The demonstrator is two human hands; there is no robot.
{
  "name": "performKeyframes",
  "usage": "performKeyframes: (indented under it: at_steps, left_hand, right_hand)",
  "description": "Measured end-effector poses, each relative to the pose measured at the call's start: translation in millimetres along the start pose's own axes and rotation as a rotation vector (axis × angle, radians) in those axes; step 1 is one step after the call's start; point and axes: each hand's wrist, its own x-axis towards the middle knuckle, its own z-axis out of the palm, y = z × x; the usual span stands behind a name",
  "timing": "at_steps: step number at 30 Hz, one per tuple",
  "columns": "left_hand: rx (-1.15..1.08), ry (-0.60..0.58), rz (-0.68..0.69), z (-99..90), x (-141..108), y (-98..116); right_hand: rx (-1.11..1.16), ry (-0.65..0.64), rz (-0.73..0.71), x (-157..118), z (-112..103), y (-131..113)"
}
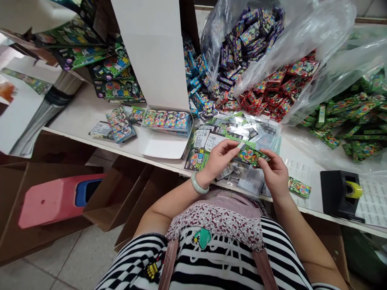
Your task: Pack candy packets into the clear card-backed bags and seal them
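Observation:
Between my two hands is a small green printed candy box (251, 154), held lengthwise above the table edge. My left hand (223, 157) pinches its left end between thumb and fingers. The box's right end is gripped by my right hand (275, 172). Below and behind them lie printed plastic sleeves (200, 139) in a loose spread. Another green box (299, 187) rests flat just right of my right hand. To the left, a white display carton (165, 146) stands with its lid up and a row of small boxes (166, 121) inside.
Plastic bags hold heaps of purple (250, 36), red (281, 88) and green boxes (359, 117). Blue boxes (198, 76) pile beside the carton lid. A black tape dispenser (335, 193) sits at the right edge. Cardboard cartons (115, 193) and a pink stool (54, 199) are below.

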Motion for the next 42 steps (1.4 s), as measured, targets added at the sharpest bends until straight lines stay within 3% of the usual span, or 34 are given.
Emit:
performKeyframes:
  at_steps: [6, 11, 17, 21, 23, 25, 28, 31, 34, 38, 42]
  left_hand:
    - [0.238, 0.038, 0.247, 2.4, -7, 2]
    - [0.208, 0.097, 0.223, 2.5, -5, 2]
    - [0.335, -0.041, 0.419, 0.6, -6, 9]
    - [0.296, -0.115, 0.371, 1.0, -7, 5]
    - [0.221, -0.113, 0.272, -1.6, -6, 3]
    - [0.136, -0.099, 0.176, -7.0, -4, 2]
    - [0.108, -0.114, 0.089, -16.3, -1, 4]
    - [0.136, -0.161, 0.028, -18.7, 1, 4]
    - [0.116, -0.194, -0.020, -14.3, 1, 2]
    - [0.141, -0.281, -0.068, -19.5, 3, 0]
    - [0.523, -0.419, 0.143, -44.6, 19, 2]
  right_hand:
    - [0.102, 0.115, 0.091, -6, 5, 1]
    - [0.140, 0.109, 0.176, -13, 11, 3]
    - [0.205, 0.132, 0.177, -16, 16, 7]
    - [0.301, 0.138, 0.220, -24, 24, 6]
    - [0.292, 0.036, 0.222, -26, 21, 4]
    - [0.209, -0.173, 0.144, -22, 10, 0]
    - [-0.123, -0.443, -0.179, -3, -15, -12]
    - [-0.521, -0.575, -0.500, 19, -29, -25]
    - [-0.707, -0.692, -0.633, 30, -24, -33]
    - [-0.700, -0.678, -0.678, 29, -21, -29]
    - [-0.720, -0.408, -0.596, 28, -49, -16]
